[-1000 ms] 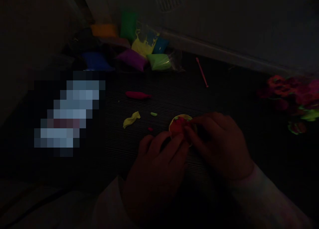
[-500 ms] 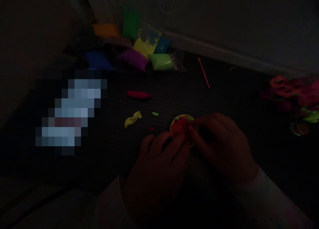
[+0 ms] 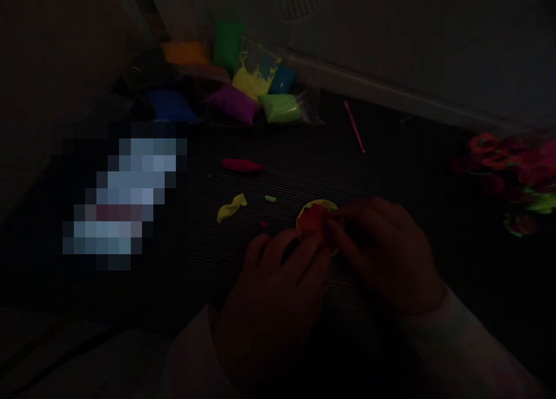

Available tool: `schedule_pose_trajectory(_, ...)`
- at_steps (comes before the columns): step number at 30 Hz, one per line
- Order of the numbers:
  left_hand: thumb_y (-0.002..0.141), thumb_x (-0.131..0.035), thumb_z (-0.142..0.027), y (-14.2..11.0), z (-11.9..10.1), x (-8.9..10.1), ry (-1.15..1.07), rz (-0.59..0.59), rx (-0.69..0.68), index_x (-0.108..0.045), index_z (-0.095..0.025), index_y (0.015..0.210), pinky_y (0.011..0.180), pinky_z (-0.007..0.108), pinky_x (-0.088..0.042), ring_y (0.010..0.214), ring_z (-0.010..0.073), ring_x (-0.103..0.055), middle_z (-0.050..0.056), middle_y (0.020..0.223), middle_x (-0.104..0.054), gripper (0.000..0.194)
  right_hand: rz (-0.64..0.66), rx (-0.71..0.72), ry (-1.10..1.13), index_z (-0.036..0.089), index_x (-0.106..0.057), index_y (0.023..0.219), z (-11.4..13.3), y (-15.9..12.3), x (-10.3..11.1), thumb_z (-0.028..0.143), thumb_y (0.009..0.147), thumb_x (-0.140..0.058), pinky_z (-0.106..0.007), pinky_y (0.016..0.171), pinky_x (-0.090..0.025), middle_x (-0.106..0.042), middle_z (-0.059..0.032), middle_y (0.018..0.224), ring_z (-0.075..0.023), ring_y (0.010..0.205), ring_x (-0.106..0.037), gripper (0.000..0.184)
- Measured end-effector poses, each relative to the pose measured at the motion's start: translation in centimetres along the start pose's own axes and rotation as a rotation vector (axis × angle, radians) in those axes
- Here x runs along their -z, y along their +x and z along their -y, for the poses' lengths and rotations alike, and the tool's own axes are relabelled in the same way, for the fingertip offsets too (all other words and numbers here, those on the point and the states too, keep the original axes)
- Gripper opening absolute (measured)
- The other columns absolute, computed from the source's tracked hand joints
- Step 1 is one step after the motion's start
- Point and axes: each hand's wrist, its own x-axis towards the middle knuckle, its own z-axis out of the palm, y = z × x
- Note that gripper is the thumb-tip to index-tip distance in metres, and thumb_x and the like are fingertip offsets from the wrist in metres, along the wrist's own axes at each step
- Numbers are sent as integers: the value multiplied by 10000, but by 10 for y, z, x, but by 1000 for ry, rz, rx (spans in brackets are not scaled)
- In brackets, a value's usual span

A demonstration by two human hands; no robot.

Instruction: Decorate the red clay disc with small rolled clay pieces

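Observation:
A small round clay disc (image 3: pixel 313 213), red inside with a yellow rim and a few green bits near its upper edge, lies on the dark table. My left hand (image 3: pixel 278 295) curls its fingers over the disc's lower left edge and holds it. From the right, my right hand (image 3: pixel 386 254) reaches in with thumb and forefinger pinched together at the disc's surface. Whatever sits between those fingertips is hidden. To the left lie a twisted yellow clay strip (image 3: pixel 231 208), a small green clay bit (image 3: pixel 270 198), a tiny pink bit (image 3: pixel 263 224) and a pink clay roll (image 3: pixel 243 165).
Bags of coloured clay, among them purple (image 3: pixel 234 103), light green (image 3: pixel 281 108) and orange (image 3: pixel 185 52), are heaped at the back. A thin pink stick (image 3: pixel 355 127) lies near the wall (image 3: pixel 412 57). Colourful shapes (image 3: pixel 512 161) stand far right; a bright blurred-out rectangle (image 3: pixel 134 179) is left.
The pinched fingertips of my right hand have shifted slightly on the disc. Pink near the disc's top shows less than before. My left hand stays almost still.

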Motion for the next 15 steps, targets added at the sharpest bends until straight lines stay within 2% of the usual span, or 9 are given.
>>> schedule_pose_trajectory(5,840,-411,-266,-1,2,1,-17,6,1,-483,-221,1148,846,424,-306,1054,224,-425,-9,1196,-530,320,-15,-18,62,175,-577,811,0,0,4,273,752,-526,-332,643,-414,-604,-40,762,-174,713,-542,125)
schedule_pose_trajectory(11,836,-413,-265,-2,4,3,-46,10,-2,-455,-202,1176,865,444,-309,1066,232,-412,13,1205,-523,348,-167,-180,252,193,-560,825,-12,0,12,202,768,-494,-262,572,-427,-580,-15,738,-127,657,-536,88)
schedule_pose_trajectory(15,827,-424,-250,-1,4,4,-41,-17,3,-497,-183,1129,870,432,-322,1054,226,-423,33,1162,-553,318,-111,-153,375,187,-573,834,-17,1,7,199,773,-484,-278,641,-445,-587,-24,776,-133,719,-552,109)
